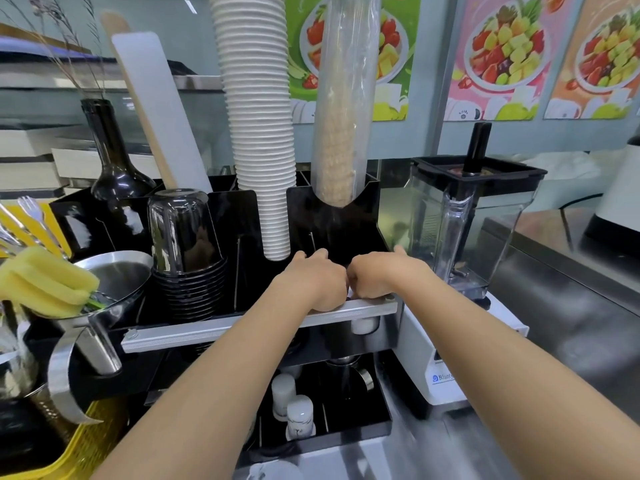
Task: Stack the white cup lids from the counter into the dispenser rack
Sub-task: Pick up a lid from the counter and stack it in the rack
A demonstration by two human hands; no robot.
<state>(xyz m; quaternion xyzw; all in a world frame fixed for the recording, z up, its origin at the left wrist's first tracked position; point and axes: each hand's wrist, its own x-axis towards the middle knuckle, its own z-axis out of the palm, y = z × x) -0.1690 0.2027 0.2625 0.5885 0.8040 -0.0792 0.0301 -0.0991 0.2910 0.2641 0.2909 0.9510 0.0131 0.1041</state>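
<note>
Over the black dispenser rack [332,216] | your left hand [317,280] and right hand [377,277] meet, two fists | fingers curled down, grip unclear | white lid sliver [350,293] between them | one paper-cup stack [258,133]

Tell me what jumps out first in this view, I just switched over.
Both hands, left hand and right hand, meet knuckle to knuckle over the front of the black dispenser rack. Behind them a tall stack of white paper cups rises from the rack, with a clear blender jar at right.
</note>
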